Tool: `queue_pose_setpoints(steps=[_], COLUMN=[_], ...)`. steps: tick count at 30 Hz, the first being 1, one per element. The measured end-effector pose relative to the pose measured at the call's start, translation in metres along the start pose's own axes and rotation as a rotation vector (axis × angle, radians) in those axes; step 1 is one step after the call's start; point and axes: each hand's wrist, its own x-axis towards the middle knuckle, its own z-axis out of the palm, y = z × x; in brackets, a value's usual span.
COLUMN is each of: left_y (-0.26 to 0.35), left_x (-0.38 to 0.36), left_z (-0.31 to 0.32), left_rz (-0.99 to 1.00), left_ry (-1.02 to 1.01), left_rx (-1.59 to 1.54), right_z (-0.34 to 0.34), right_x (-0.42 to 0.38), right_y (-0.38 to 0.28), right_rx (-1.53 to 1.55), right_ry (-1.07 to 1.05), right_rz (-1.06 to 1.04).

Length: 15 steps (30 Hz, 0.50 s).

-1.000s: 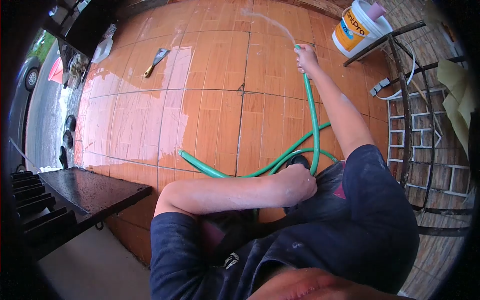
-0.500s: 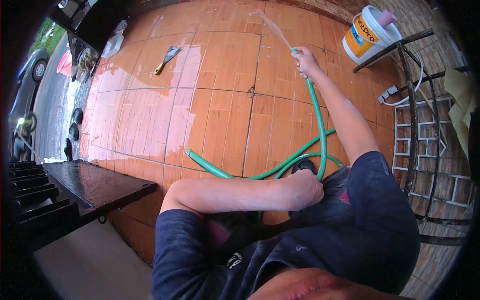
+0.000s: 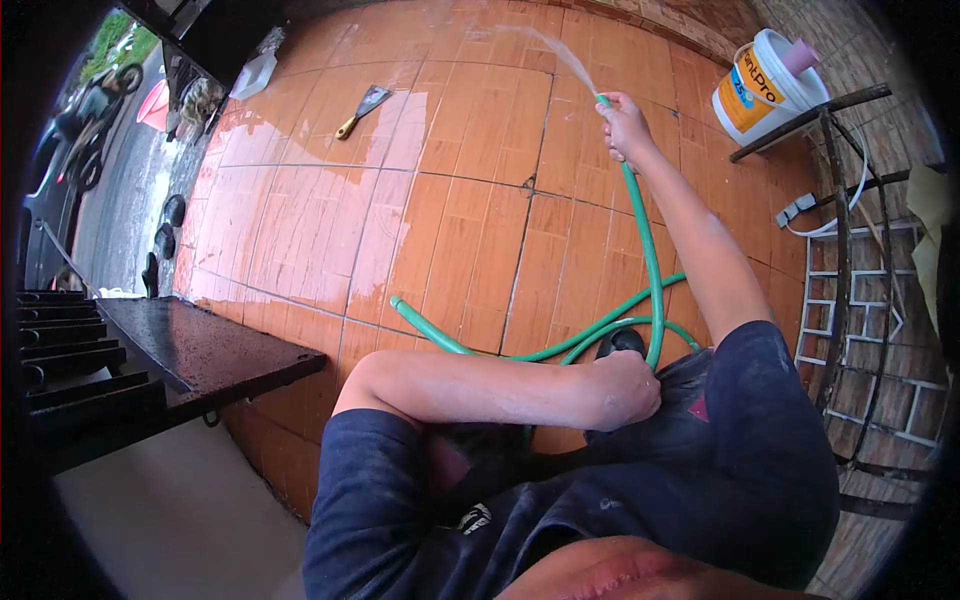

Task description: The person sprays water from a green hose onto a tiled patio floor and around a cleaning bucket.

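My right hand is closed around a green garden hose, close to its upper end. Water arcs from that end toward the far left, over wet orange tiles. My left hand is a closed fist above my leg, right beside the lower run of the hose. Its fingers are turned away, so what they hold, if anything, is hidden. Loops of green hose lie on the floor, one cut end pointing left. A scraper with a yellow handle and wide blade lies on the tiles.
A white paint bucket with a pink object on its rim stands at far right, behind a dark metal frame. A black metal surface juts in at left. Dark shoes lie near the road, where a motorcycle shows.
The view has shifted slightly, moving the scene right and down. The water jet spreads wider and arcs further left. A motorcycle has come into view on the road. Both hands keep their grip.
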Motion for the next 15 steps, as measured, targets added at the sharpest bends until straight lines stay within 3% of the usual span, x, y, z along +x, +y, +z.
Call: queue_pose_setpoints(steps=[6, 11, 15], left_y=[0.000, 0.001, 0.001], left_x=[-0.002, 0.000, 0.000], left_z=[-0.004, 0.000, -0.004], left_rz=[0.023, 0.045, 0.022], left_ry=[-0.010, 0.042, -0.020], left_rx=[-0.021, -0.009, -0.029], right_z=[-0.002, 0.005, 0.015], right_x=[-0.002, -0.009, -0.015], right_y=[0.002, -0.005, -0.014], right_rx=[-0.022, -0.041, -0.047], right_ry=[0.180, -0.094, -0.091], right_rz=[-0.006, 0.045, 0.007])
